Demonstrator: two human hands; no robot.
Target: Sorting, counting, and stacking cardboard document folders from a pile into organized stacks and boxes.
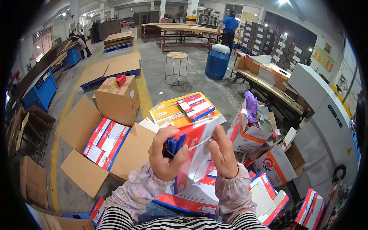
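Left hand (163, 154) was curled around the near-left edge of a bundle of flat cartons (194, 163), thumb in front and fingers behind, firmly closed on it. Right hand (226, 156) was at the bundle's right edge, fingers bent and thumb drawn in; blur prevented telling what, if anything, it pinched. The bundle stood tilted between both hands, above a red, white and blue printed sheet (188, 197) lying across the lap.

Beyond the bundle, a yellow carton (165, 111) carried a packet stack (195, 106) toward its far right corner. Left of the hands, an open cardboard box (79, 124) held printed packets (105, 143); its right flap reached close to the left sleeve, leaving little room there. Right of the hands, a white and orange box (273, 165) stood near the edge of a grey machine (324, 111), narrowing that side. Clear floor (153, 78) extended past the yellow carton's far edge to a round stool (177, 56).
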